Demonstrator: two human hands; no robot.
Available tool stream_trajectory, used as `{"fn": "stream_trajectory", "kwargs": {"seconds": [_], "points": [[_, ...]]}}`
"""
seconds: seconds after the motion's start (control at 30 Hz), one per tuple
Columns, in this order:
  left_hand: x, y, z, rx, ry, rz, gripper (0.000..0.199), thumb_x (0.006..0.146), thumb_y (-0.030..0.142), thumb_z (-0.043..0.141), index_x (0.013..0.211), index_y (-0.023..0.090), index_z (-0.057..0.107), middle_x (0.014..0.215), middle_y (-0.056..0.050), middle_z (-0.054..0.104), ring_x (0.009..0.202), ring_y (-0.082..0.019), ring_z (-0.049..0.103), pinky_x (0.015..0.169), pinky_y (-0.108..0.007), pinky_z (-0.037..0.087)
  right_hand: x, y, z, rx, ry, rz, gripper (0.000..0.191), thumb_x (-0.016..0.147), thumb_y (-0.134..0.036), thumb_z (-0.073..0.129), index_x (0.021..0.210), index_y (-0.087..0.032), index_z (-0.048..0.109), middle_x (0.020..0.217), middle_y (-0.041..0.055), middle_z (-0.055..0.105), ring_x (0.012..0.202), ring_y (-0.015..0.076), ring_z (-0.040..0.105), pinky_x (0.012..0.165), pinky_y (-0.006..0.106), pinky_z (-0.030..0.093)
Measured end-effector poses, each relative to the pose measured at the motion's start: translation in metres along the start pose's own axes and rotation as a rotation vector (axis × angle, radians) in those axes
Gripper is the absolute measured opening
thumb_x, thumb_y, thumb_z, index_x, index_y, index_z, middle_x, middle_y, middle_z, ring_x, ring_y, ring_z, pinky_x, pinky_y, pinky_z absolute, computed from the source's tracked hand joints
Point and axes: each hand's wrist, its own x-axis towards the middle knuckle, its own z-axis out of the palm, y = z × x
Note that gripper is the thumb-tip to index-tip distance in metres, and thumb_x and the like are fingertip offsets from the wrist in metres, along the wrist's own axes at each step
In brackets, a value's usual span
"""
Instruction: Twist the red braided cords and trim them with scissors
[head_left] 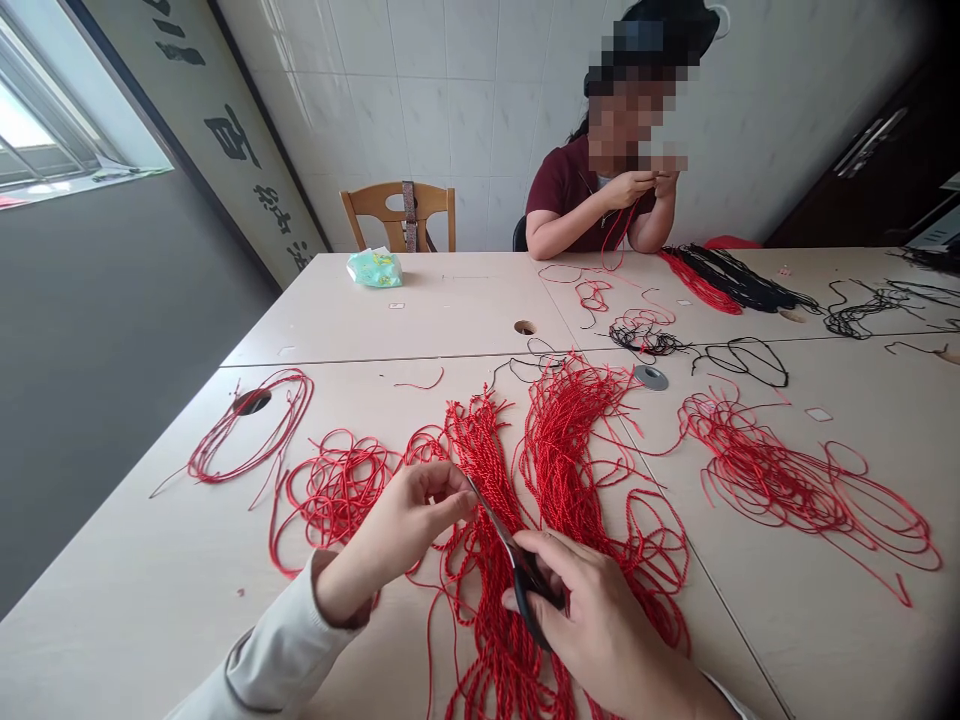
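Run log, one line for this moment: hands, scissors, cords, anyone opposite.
right hand: holding scissors | left hand: near scissor tips, hold unclear | beneath: red twisted cords | opposite: co-worker

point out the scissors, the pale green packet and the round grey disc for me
scissors [508, 540], head view, on the metal blades near the black handle
pale green packet [374, 269], head view, on its front side
round grey disc [651, 377], head view, on its flat top
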Motion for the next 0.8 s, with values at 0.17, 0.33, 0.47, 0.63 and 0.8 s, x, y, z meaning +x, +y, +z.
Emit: {"fn": "stream_trajectory", "kwargs": {"seconds": [0.17,0.33,0.47,0.63,0.8], "points": [[-0.005,0.001,0.004,-0.014,-0.007,0.045,0.021,0.081,0.036,0.061,0.074,0.016,0.064,0.063,0.000,0.058,0.057,-0.012,0.047,0.053,-0.023,0.034,-0.002,-0.013,-0.008,0.022,-0.060,0.029,0.027,0.084,-0.029,0.061,0.109,-0.019,0.059,0.092,0.0045,0.067,0.080,0.0192,0.062,0.075,0.030,0.049],[-0.009,0.003,0.008,0.023,-0.076,0.021,0.024,0.081,0.038,0.061,0.073,0.015,0.065,0.066,-0.002,0.061,0.059,-0.013,0.049,0.056,-0.023,0.037,-0.001,-0.014,-0.010,-0.005,-0.036,-0.003,0.030,0.084,-0.032,0.061,0.111,-0.018,0.058,0.096,0.0071,0.065,0.085,0.0214,0.062,0.080,0.033,0.049],[-0.010,0.000,0.009,0.029,-0.086,0.019,0.023,0.082,0.037,0.061,0.074,0.015,0.065,0.067,-0.002,0.061,0.060,-0.013,0.048,0.056,-0.023,0.036,0.000,-0.010,-0.008,-0.045,-0.002,-0.049,0.030,0.084,-0.030,0.062,0.111,-0.018,0.060,0.100,0.0085,0.065,0.093,0.0240,0.061,0.086,0.036,0.047],[-0.009,-0.001,0.008,0.027,-0.094,0.003,0.023,0.083,0.035,0.060,0.073,0.015,0.064,0.062,0.001,0.055,0.056,-0.011,0.044,0.052,-0.022,0.033,-0.001,-0.006,-0.003,-0.110,0.009,-0.061,0.025,0.083,-0.026,0.064,0.107,-0.019,0.062,0.097,0.0079,0.065,0.091,0.0248,0.060,0.083,0.037,0.047],[-0.007,0.001,0.008,0.033,-0.087,-0.060,0.022,0.082,0.034,0.060,0.071,0.015,0.062,0.055,0.005,0.045,0.047,-0.007,0.033,0.045,-0.020,0.028,-0.001,0.000,0.001,-0.144,0.004,-0.075,0.031,0.083,-0.023,0.063,0.113,-0.018,0.061,0.100,0.0082,0.065,0.092,0.0246,0.060,0.084,0.038,0.047]]}}
